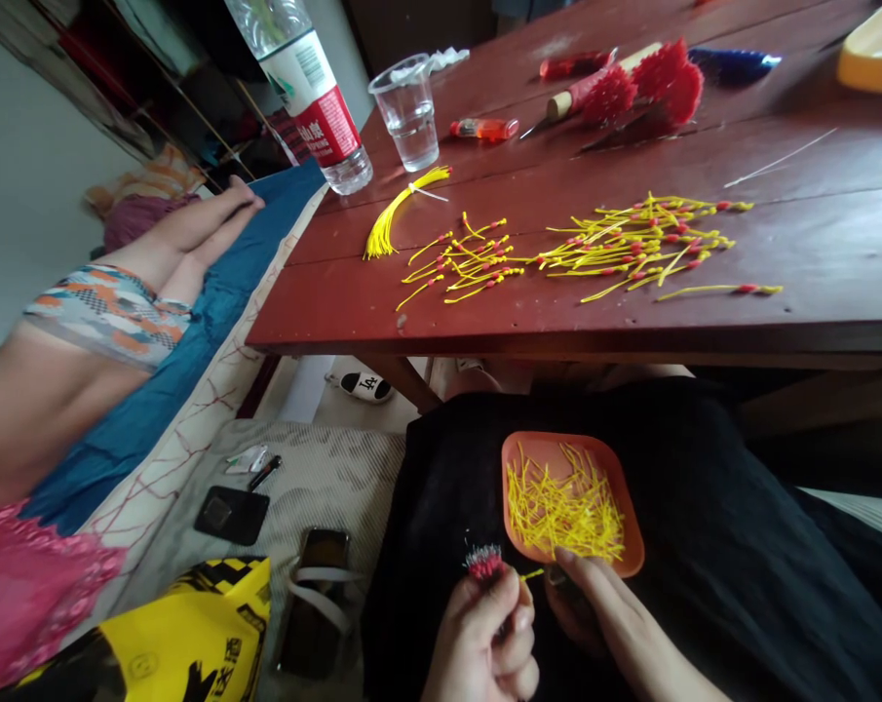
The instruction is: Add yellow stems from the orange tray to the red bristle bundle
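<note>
My left hand (488,639) is closed around a small red bundle with thin pale bristle-like tips (482,562), which stick up above the thumb. A short yellow cord (532,574) pokes out from that hand toward my right hand (605,604). The right hand's fingers are bent in and closed near the cord's end; what they hold is dark and mostly hidden. Just beyond both hands, an orange tray (511,468) rests on a black-covered lap (451,487). Many short yellow cord pieces (568,502) lie loose in it.
Yellow cords with red beads (637,244) lie near the edge of the red-brown table (484,327). Behind them are a tied yellow bundle (403,210), bottle (316,107), plastic cup (413,127), lighter (484,129) and red bristly bunches (656,86). Left, a person (111,312) lies on a bed.
</note>
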Demonstrator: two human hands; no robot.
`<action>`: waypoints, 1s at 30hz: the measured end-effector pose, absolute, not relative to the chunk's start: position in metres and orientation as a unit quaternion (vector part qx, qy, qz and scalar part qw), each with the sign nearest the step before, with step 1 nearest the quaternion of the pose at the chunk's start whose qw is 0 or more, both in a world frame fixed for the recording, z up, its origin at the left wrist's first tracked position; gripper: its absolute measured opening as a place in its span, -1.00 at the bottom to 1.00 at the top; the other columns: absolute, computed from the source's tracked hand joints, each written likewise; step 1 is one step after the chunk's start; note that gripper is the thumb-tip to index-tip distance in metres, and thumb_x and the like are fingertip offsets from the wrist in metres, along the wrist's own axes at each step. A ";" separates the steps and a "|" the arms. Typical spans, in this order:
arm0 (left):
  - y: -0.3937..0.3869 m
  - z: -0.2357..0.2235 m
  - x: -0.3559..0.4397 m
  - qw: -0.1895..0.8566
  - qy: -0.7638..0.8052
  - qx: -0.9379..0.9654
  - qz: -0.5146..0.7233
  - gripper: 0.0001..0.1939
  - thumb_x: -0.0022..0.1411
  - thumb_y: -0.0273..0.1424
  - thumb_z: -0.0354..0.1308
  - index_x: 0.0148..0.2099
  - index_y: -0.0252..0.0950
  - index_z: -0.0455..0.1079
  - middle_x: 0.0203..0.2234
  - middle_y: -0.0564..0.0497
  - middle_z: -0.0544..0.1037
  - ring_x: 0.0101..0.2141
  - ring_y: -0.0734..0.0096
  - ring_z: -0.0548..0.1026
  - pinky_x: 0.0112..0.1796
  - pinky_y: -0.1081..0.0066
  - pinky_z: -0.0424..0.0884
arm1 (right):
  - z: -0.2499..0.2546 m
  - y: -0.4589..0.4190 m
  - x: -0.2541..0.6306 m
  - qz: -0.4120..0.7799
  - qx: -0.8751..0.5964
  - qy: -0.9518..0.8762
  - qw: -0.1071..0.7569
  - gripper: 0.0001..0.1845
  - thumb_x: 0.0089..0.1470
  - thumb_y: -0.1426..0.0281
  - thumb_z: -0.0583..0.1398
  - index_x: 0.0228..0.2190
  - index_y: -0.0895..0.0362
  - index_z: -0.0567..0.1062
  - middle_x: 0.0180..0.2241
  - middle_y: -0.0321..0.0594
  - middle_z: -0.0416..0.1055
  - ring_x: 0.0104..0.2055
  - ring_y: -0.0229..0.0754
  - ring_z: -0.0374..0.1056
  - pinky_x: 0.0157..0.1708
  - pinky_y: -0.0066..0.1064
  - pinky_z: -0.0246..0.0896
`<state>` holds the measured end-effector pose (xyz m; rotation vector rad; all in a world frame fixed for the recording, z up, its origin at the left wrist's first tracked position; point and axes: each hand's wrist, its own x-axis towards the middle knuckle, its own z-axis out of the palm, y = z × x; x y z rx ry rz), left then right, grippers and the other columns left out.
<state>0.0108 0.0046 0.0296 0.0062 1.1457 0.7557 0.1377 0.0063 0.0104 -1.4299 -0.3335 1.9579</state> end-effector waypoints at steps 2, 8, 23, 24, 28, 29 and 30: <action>0.004 0.030 0.011 0.767 0.534 0.003 0.355 -0.62 -0.24 -0.21 0.37 -0.59 -0.35 0.26 -0.74 0.22 0.27 -0.81 0.84 -0.08 -0.74 0.64 -0.23 | 0.013 0.006 0.136 0.746 -0.553 -0.115 0.354 -0.53 -0.23 -0.01 0.23 -0.69 0.11 0.24 -0.67 -0.46 0.09 -0.58 -0.33 -0.08 -0.59 -0.49 -0.04; 0.003 0.031 0.013 0.756 0.548 0.001 0.358 -0.62 -0.25 -0.23 0.38 -0.57 -0.36 0.28 -0.74 0.21 0.29 -0.80 0.84 -0.07 -0.73 0.62 -0.23 | 0.013 0.005 0.134 0.750 -0.550 -0.046 0.365 -0.46 -0.44 -0.06 0.29 -0.66 0.13 0.29 -0.64 -0.45 0.14 -0.52 -0.30 0.03 -0.54 -0.51 0.03; 0.004 0.033 0.014 0.751 0.560 0.001 0.350 -0.60 -0.28 -0.21 0.39 -0.56 -0.36 0.29 -0.74 0.21 0.28 -0.80 0.83 -0.07 -0.72 0.62 -0.23 | 0.014 0.005 0.133 0.743 -0.558 -0.067 0.363 -0.57 -0.34 0.05 0.29 -0.67 0.10 0.28 -0.65 -0.44 0.13 -0.53 -0.29 0.06 -0.56 -0.54 0.10; 0.004 0.033 0.014 0.751 0.560 0.001 0.350 -0.61 -0.28 -0.21 0.38 -0.56 -0.36 0.29 -0.74 0.21 0.28 -0.80 0.83 -0.07 -0.72 0.62 -0.23 | 0.014 0.005 0.133 0.742 -0.560 -0.058 0.364 -0.56 -0.36 0.05 0.30 -0.67 0.11 0.29 -0.64 -0.44 0.14 -0.52 -0.28 0.08 -0.53 -0.53 0.12; 0.004 0.033 0.015 0.751 0.559 -0.001 0.352 -0.61 -0.28 -0.22 0.38 -0.57 -0.36 0.28 -0.74 0.21 0.28 -0.80 0.83 -0.07 -0.72 0.61 -0.24 | 0.014 0.005 0.134 0.749 -0.551 -0.056 0.364 -0.54 -0.39 0.03 0.31 -0.68 0.10 0.28 -0.65 -0.46 0.13 -0.54 -0.30 0.04 -0.55 -0.56 0.10; 0.005 0.034 0.015 0.751 0.559 -0.001 0.352 -0.61 -0.28 -0.22 0.39 -0.57 -0.36 0.28 -0.74 0.21 0.28 -0.80 0.83 -0.07 -0.72 0.61 -0.24 | 0.015 0.005 0.134 0.752 -0.546 -0.056 0.364 -0.55 -0.38 0.03 0.31 -0.68 0.10 0.28 -0.66 -0.47 0.12 -0.55 -0.31 0.02 -0.57 -0.57 0.08; 0.005 0.034 0.015 0.751 0.559 -0.001 0.352 -0.61 -0.28 -0.22 0.39 -0.57 -0.36 0.28 -0.74 0.21 0.28 -0.80 0.83 -0.07 -0.72 0.61 -0.23 | 0.015 0.005 0.134 0.754 -0.543 -0.053 0.365 -0.55 -0.37 0.04 0.31 -0.68 0.10 0.29 -0.66 -0.47 0.12 -0.55 -0.31 0.01 -0.57 -0.57 0.07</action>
